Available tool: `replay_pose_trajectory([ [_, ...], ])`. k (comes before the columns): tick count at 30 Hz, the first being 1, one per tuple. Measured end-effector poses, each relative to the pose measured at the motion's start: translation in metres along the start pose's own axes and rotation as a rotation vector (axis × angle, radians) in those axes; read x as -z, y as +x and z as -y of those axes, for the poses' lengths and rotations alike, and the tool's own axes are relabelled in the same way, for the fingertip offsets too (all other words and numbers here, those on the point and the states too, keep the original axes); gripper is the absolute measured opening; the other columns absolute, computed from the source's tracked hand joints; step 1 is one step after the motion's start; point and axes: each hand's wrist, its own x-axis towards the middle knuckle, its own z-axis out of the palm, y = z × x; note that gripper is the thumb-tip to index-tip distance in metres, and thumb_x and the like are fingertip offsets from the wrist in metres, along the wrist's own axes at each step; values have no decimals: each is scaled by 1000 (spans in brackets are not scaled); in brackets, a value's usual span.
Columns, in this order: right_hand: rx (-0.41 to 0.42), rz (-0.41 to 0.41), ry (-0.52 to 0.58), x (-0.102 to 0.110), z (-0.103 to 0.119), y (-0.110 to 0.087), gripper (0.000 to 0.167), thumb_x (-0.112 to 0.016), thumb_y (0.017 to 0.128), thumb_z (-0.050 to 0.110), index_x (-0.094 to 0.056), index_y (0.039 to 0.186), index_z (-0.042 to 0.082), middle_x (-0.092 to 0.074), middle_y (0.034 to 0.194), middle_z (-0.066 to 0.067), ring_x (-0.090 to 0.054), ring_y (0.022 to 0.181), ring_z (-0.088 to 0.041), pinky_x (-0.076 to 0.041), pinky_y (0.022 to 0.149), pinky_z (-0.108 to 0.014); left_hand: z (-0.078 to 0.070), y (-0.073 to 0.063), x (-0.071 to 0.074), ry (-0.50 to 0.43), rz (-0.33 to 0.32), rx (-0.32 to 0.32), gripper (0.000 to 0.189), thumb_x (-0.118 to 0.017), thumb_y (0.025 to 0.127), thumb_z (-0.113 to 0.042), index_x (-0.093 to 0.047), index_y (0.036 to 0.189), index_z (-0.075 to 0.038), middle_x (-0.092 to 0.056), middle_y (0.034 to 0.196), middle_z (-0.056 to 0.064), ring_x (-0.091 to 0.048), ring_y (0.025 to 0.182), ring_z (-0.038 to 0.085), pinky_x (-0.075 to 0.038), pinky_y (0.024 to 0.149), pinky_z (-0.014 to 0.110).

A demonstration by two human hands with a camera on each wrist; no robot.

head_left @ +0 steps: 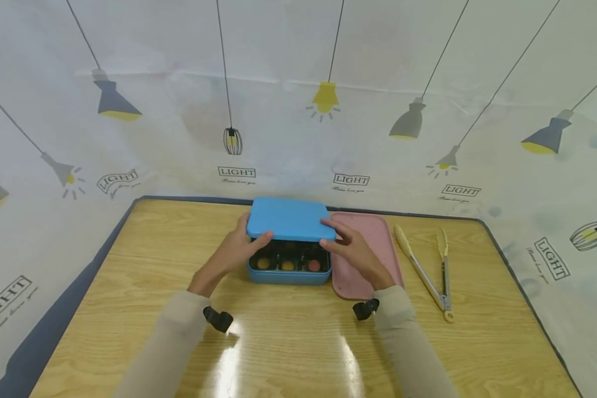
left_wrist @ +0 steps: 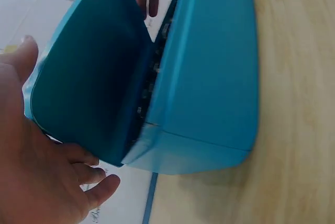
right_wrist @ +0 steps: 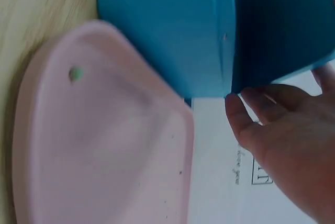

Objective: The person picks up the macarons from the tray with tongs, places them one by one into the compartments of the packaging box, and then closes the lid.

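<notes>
A blue lid (head_left: 291, 216) is tilted up at its front over a blue rectangular box (head_left: 289, 278). My left hand (head_left: 237, 245) holds the lid's left end, thumb at the front corner and fingers along the side. At the other end my right hand (head_left: 352, 250) grips the lid, its thumb at the front edge and a finger over the top. Through the front gap show dark compartments with small round pieces, among them an orange ball (head_left: 288, 266) and a reddish ball (head_left: 314, 266). In the left wrist view the lid's inner face (left_wrist: 89, 72) leans away from the box; the box's back compartments are hidden.
A pink tray (head_left: 365, 279) lies right beside the box, partly under my right forearm. Further right, tongs (head_left: 430, 282) with cream tips rest spread on the wooden table (head_left: 278, 342). A lamp-print sheet (head_left: 283, 105) hangs behind the table's back edge.
</notes>
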Motion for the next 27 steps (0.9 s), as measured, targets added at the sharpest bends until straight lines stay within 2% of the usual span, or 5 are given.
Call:
replay_pose_trajectory([
  [9,4,66,-116,5,-10,3,64,-67,95,38,-41,153,27,-34,159,4,-29,148,-23,-26,118,-51,13,-6,-6,111,23,-40,102,-59,92,-62,-1,161,-16,-3,166,14,-16,150,40,-24,114,62],
  [17,25,123,-229,7,-17,3,72,-69,93,38,-34,155,28,-30,161,7,-24,150,-24,-29,116,-53,19,-6,-7,265,51,-44,107,-62,89,-64,-3,161,-13,-7,165,20,-27,146,42,-31,112,59],
  [21,17,123,-256,6,-20,2,75,-72,91,36,-34,155,28,-29,161,7,-46,134,-33,-42,106,-52,21,-6,-8,279,64,-34,107,-65,89,-59,-1,161,-11,-6,165,20,-24,147,43,-29,113,59],
  [25,22,125,-319,4,-22,1,77,-73,90,36,-33,155,27,-28,161,4,-45,135,-36,-47,96,-48,24,-7,-11,275,87,-29,108,-67,90,-54,2,160,-10,-3,165,19,-18,149,41,-26,115,58],
  [27,23,129,-341,3,-22,0,78,-73,90,36,-33,156,25,-27,162,2,-56,118,-39,-47,93,-48,25,-7,-12,273,94,-31,108,-67,90,-53,2,160,-9,-1,166,19,-16,149,41,-25,116,57],
])
